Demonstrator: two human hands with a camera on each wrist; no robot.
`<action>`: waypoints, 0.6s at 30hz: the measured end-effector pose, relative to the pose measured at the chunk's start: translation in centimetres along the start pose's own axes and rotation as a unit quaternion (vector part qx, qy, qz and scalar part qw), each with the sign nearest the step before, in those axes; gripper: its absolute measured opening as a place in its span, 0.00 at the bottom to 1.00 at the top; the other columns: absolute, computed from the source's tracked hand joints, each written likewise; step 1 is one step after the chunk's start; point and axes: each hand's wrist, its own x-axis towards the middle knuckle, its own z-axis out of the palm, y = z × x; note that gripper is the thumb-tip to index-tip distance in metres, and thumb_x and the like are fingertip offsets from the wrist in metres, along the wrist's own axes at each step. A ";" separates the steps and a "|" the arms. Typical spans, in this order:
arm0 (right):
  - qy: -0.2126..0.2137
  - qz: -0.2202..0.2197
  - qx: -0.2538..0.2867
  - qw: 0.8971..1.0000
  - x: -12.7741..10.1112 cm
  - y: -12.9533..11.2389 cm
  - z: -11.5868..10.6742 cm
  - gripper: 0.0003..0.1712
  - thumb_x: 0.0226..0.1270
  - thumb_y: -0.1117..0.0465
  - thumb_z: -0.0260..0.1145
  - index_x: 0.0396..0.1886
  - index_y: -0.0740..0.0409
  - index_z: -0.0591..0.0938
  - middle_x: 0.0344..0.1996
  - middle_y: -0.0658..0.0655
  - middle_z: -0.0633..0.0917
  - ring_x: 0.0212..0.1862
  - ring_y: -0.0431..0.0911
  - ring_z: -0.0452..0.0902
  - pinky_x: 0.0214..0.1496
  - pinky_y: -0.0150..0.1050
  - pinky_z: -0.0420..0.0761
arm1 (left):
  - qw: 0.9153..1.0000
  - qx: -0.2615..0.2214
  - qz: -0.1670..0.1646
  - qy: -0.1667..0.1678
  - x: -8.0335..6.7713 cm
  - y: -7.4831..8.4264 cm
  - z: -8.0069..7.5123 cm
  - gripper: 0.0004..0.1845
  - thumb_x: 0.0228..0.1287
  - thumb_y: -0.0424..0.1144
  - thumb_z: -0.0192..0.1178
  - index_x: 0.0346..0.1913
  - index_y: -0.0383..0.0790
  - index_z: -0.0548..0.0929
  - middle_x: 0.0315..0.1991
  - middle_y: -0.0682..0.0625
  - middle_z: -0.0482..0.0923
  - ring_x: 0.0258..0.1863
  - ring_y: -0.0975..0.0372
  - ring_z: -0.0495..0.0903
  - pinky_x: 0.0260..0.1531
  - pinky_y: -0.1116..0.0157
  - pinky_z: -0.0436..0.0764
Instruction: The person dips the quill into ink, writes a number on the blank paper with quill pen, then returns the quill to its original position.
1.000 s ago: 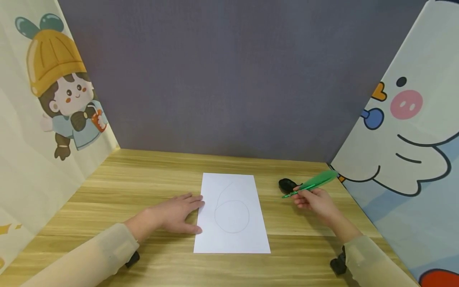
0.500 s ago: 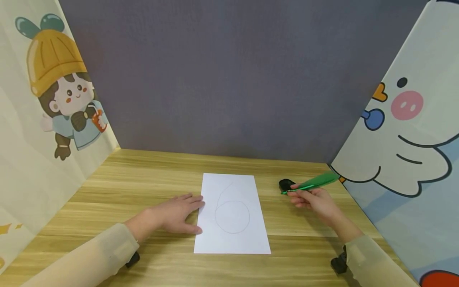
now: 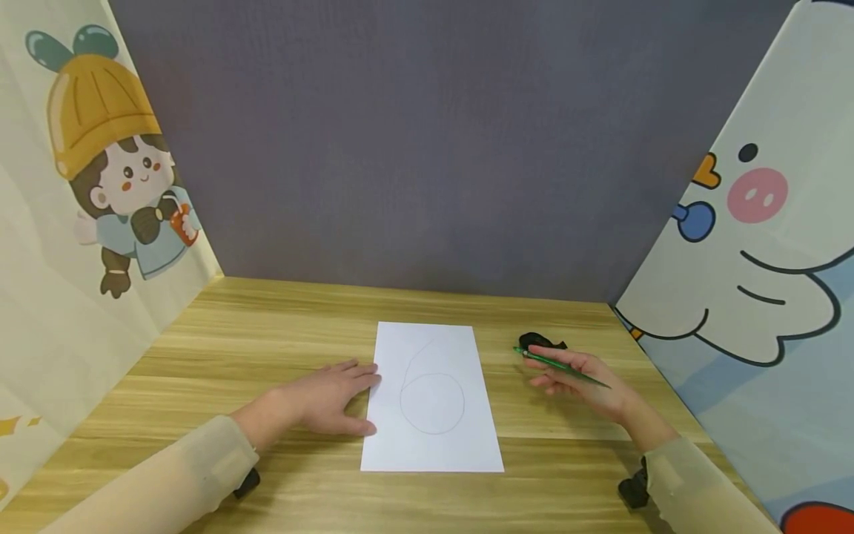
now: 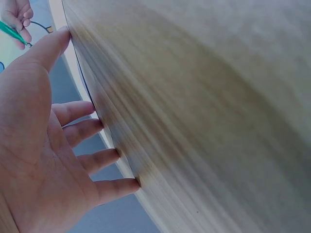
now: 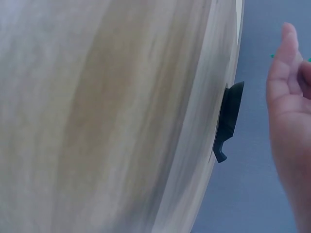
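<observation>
A white sheet of paper lies on the wooden table, with a thin "6"-like loop drawn on it. My left hand rests flat on the table, fingers straight, fingertips at the sheet's left edge; the left wrist view shows the same open palm. To the right of the sheet, my right hand holds a thin green pen, which lies low across the fingers with its tip pointing left. A small black object sits on the table just behind that hand and also appears in the right wrist view.
A grey back wall and two cartoon-printed side panels, left and right, close in the table. Bare wood lies behind the sheet and at the left. A black wrist-camera mount shows under the right sleeve.
The pen's broad green end stood up and to the right; now the pen has swung down and lies low across the right hand. The left hand and paper have not moved.
</observation>
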 end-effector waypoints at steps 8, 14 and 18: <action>-0.013 0.003 -0.012 1.000 -0.1 0.4 0.0 0.31 0.94 0.60 0.47 0.89 0.61 0.59 0.73 0.38 0.83 0.68 0.45 0.87 0.65 0.39 0.89 | 1.000 0.009 -0.001 0.004 0.1 -0.2 0.3 0.51 0.71 0.70 0.66 0.85 0.39 0.68 0.87 0.43 0.61 0.86 0.35 0.58 0.82 0.32 0.64; 0.046 0.046 -0.004 0.998 0.1 0.0 0.5 0.33 0.95 0.51 0.46 0.88 0.63 0.61 0.73 0.46 0.85 0.65 0.52 0.88 0.65 0.40 0.89 | 1.000 0.008 0.000 0.002 0.0 -0.2 0.2 0.51 0.72 0.70 0.65 0.85 0.39 0.67 0.88 0.43 0.61 0.86 0.35 0.58 0.82 0.32 0.64; 0.088 0.051 -0.022 0.995 0.1 -0.1 0.7 0.34 0.93 0.49 0.53 0.86 0.64 0.66 0.70 0.53 0.87 0.68 0.39 0.85 0.67 0.31 0.85 | 1.000 0.007 -0.002 0.001 0.0 -0.1 0.2 0.52 0.71 0.71 0.65 0.85 0.40 0.67 0.88 0.44 0.61 0.86 0.36 0.58 0.82 0.32 0.64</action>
